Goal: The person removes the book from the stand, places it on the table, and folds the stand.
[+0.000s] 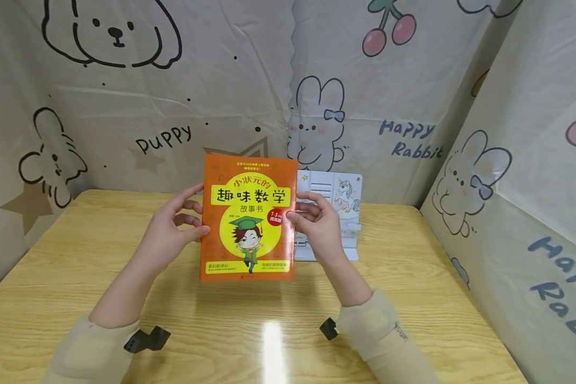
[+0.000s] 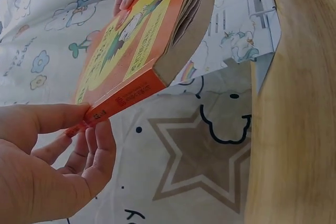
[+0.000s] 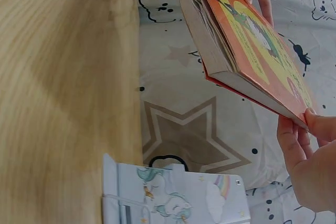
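An orange book with a yellow circle and a cartoon child in a green cap on its cover is held upright above the table. My left hand pinches its left edge, the spine side, with the thumb in front and the fingers behind. My right hand grips the opposite edge the same way. In the left wrist view the thick orange spine shows beside the left thumb. Behind the book and to the right, a white book stand with a unicorn print is partly hidden by the book and right hand.
The light wooden table spreads under both arms. Cloth walls printed with puppies, rabbits and cherries rise at the back and sides. A small black device sits at each wrist.
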Demonstrator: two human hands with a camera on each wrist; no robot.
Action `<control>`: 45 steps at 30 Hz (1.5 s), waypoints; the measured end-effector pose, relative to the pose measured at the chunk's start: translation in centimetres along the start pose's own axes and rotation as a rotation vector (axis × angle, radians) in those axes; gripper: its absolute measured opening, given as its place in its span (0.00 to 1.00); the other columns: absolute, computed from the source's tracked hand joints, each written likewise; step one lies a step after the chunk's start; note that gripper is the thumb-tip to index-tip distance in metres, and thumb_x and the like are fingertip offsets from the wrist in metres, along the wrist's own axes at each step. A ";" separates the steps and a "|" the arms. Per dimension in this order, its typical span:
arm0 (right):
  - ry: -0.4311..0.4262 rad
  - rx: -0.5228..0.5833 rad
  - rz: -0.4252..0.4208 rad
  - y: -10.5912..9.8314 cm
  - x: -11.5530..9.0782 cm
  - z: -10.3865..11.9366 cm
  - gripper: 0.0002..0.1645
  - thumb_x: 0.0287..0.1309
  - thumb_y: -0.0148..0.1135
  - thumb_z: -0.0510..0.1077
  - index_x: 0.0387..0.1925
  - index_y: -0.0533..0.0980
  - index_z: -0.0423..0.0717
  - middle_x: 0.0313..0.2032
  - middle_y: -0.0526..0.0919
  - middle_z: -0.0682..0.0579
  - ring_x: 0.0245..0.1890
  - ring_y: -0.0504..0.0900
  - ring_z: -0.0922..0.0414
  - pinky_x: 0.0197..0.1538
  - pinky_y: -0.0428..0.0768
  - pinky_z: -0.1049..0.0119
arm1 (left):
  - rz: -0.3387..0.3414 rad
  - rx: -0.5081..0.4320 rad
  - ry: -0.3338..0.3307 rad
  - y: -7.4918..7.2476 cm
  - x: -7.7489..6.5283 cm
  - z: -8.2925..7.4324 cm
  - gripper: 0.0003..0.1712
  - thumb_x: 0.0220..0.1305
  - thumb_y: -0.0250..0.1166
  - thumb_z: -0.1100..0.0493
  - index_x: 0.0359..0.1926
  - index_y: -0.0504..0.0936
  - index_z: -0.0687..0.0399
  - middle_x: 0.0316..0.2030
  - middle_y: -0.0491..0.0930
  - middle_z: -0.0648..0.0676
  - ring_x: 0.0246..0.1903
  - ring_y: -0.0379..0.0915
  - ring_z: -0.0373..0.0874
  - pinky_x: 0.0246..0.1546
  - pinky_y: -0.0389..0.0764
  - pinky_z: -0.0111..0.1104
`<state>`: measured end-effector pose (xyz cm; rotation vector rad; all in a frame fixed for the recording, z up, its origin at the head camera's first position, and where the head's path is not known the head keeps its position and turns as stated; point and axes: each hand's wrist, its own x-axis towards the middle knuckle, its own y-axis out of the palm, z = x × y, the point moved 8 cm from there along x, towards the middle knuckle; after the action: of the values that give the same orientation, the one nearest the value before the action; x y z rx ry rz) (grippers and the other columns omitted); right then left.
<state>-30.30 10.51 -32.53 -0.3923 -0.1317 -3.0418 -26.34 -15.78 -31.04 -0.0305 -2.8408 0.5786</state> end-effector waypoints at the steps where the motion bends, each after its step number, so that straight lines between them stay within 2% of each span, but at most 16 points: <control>1: 0.013 -0.005 -0.005 0.1 0.0 -0.4 0.26 0.42 0.68 0.38 0.47 0.71 0.45 0.38 0.80 0.43 0.34 0.81 0.54 0.36 0.80 0.58 | 0.002 -0.001 -0.013 0.0 0.0 0.3 0.43 0.52 0.64 0.66 0.64 0.57 0.31 0.42 0.66 0.55 0.36 0.70 0.48 0.30 0.81 0.34; 8: 0.104 0.012 -0.024 0.8 -0.1 -2.8 0.25 0.42 0.68 0.36 0.46 0.73 0.48 0.37 0.80 0.43 0.32 0.81 0.55 0.36 0.80 0.59 | 0.027 -0.024 -0.058 0.1 -0.4 2.3 0.43 0.52 0.64 0.67 0.65 0.56 0.36 0.43 0.65 0.57 0.36 0.70 0.48 0.30 0.81 0.34; 14: 0.162 -0.016 0.005 1.8 -0.7 -3.3 0.24 0.46 0.65 0.35 0.48 0.71 0.45 0.39 0.79 0.40 0.32 0.81 0.56 0.37 0.80 0.60 | 0.064 -0.047 -0.109 0.3 -0.4 3.9 0.43 0.52 0.63 0.67 0.65 0.55 0.38 0.43 0.63 0.58 0.35 0.70 0.48 0.31 0.81 0.34; 18: 0.186 -0.018 0.037 2.3 -0.8 -3.9 0.25 0.47 0.64 0.35 0.49 0.71 0.44 0.40 0.78 0.39 0.32 0.80 0.56 0.37 0.80 0.59 | 0.088 -0.063 -0.151 0.2 -0.4 5.0 0.43 0.52 0.63 0.68 0.66 0.54 0.40 0.44 0.62 0.58 0.34 0.70 0.48 0.31 0.81 0.35; 26: 0.205 -0.044 0.052 2.8 -0.2 -7.1 0.24 0.46 0.66 0.39 0.48 0.72 0.50 0.38 0.80 0.43 0.33 0.81 0.56 0.37 0.80 0.60 | 0.113 -0.069 -0.225 0.2 -0.5 7.3 0.43 0.54 0.62 0.67 0.67 0.53 0.40 0.45 0.61 0.58 0.35 0.71 0.49 0.32 0.80 0.37; 31: 0.225 -0.032 0.063 3.3 -0.3 -8.2 0.25 0.47 0.64 0.36 0.50 0.72 0.47 0.41 0.79 0.40 0.35 0.81 0.56 0.37 0.80 0.60 | 0.113 -0.053 -0.253 0.1 -0.6 8.4 0.43 0.54 0.61 0.68 0.67 0.52 0.41 0.45 0.61 0.59 0.35 0.70 0.50 0.31 0.80 0.36; 38: 0.299 -0.003 0.125 4.2 -0.8 -8.5 0.29 0.48 0.58 0.29 0.55 0.69 0.42 0.47 0.76 0.35 0.42 0.80 0.50 0.40 0.79 0.59 | 0.131 -0.062 -0.278 0.0 -0.6 9.8 0.43 0.53 0.60 0.70 0.67 0.51 0.44 0.45 0.61 0.60 0.34 0.71 0.50 0.30 0.80 0.37; 43: 0.317 -0.006 0.173 5.1 -1.0 -8.2 0.32 0.47 0.55 0.25 0.57 0.66 0.39 0.49 0.74 0.33 0.46 0.77 0.44 0.42 0.79 0.57 | 0.150 -0.071 -0.298 -0.3 -0.4 11.0 0.43 0.54 0.59 0.70 0.67 0.50 0.44 0.46 0.60 0.61 0.34 0.70 0.49 0.31 0.80 0.38; 45: 0.317 -0.006 0.186 5.4 -0.9 -8.5 0.32 0.47 0.55 0.24 0.57 0.66 0.39 0.48 0.74 0.34 0.46 0.77 0.45 0.41 0.79 0.58 | 0.154 -0.071 -0.309 -0.5 -0.4 11.4 0.43 0.54 0.58 0.70 0.68 0.50 0.45 0.46 0.60 0.61 0.35 0.70 0.50 0.31 0.80 0.38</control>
<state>-31.15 4.44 -40.54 0.0769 -0.0638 -2.8728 -28.68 -20.61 -41.14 -0.1902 -3.1801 0.5557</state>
